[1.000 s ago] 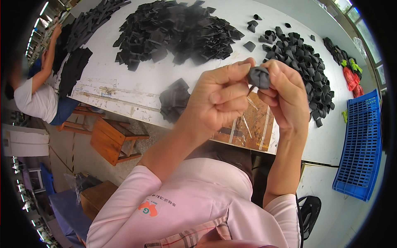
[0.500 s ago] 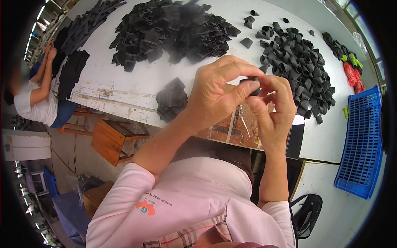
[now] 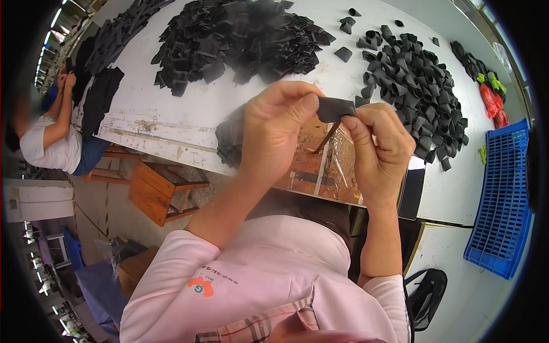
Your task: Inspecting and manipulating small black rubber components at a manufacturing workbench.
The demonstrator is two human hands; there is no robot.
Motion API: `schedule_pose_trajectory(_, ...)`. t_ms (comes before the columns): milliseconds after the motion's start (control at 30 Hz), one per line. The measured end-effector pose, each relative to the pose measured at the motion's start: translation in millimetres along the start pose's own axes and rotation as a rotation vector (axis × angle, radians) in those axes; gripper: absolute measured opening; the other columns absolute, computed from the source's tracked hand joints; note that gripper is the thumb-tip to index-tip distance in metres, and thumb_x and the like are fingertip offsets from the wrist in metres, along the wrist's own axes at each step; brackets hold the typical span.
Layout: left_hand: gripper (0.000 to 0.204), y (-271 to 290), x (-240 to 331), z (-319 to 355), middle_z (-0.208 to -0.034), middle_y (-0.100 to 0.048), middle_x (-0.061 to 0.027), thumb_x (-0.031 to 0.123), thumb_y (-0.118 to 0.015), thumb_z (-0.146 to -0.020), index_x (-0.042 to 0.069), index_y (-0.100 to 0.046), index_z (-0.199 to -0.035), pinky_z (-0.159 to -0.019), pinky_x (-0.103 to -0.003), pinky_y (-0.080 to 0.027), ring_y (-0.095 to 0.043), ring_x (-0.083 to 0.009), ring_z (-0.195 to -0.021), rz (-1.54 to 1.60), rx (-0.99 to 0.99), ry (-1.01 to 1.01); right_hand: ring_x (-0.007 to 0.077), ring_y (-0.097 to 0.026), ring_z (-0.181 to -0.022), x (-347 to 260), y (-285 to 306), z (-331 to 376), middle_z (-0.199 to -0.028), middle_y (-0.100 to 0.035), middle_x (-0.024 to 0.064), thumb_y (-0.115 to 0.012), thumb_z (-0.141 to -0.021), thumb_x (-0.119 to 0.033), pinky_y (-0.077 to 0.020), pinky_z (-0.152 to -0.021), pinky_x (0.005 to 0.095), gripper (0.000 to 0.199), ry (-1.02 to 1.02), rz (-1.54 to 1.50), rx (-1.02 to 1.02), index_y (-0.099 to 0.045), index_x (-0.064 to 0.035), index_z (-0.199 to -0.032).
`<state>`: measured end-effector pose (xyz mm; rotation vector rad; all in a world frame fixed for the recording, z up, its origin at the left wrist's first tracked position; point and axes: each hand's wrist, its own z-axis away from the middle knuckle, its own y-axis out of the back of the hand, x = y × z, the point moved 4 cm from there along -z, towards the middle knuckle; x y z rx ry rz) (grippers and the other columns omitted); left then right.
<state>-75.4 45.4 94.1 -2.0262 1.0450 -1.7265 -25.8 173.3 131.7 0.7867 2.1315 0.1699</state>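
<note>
Between my two hands stretches a small black fabric piece [image 3: 337,108], held up above the table's near edge. The thumb and fingers of my left hand [image 3: 273,128] pinch its left end, while my right hand [image 3: 378,146] grips the right end. Just below it, a thin brown rod [image 3: 327,137] rises at a slant from a worn wooden board [image 3: 306,171]. Partly behind my left wrist lies a small stack of flat black pieces [image 3: 229,140]. To the right is a heap of rolled, tube-like black pieces [image 3: 414,86].
A large pile of flat black pieces [image 3: 229,46] covers the far part of the white table [image 3: 131,120]. On the right stand a blue plastic crate [image 3: 497,194] and red bags [image 3: 490,103]. At left, a person [image 3: 51,137] works beside a wooden stool [image 3: 157,191].
The black piece was mostly hidden in my fingers and now shows at length between them. My left hand has moved left, away from my right, uncovering the rod.
</note>
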Motion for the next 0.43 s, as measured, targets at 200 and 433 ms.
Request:
schedule_pose_trajectory(200, 0.007, 0.6, -1.3, 0.3, -0.080, -0.058, -0.0028, 0.002, -0.056, -0.080, -0.002, -0.057, -0.086, -0.068, -0.018, -0.040, -0.052, -0.0065, -0.073, -0.120, 0.029, -0.021, 0.0110, -0.047, -0.048, 4.7, -4.0, 6.4, -0.061, -0.051, 0.0050, -0.063, -0.072, 0.000, -0.0358, -0.043, 0.0227, 0.006, 0.021, -0.034, 0.038, -0.057, 0.0000, -0.071)
schedule_pose_trajectory(433, 0.008, 5.8, -0.9, 1.5, -0.077, -0.059, -0.0023, 0.003, -0.056, -0.079, 0.000, -0.058, -0.087, -0.066, -0.016, -0.039, -0.052, -0.0068, -0.071, -0.131, 0.007, 0.040, 0.0113, -0.047, -0.048, -1.2, -7.5, -0.4, -0.060, -0.052, 0.0045, -0.061, -0.072, 0.000, -0.0345, -0.043, 0.0219, 0.004, 0.008, -0.057, -0.100, -0.058, -0.0001, -0.069)
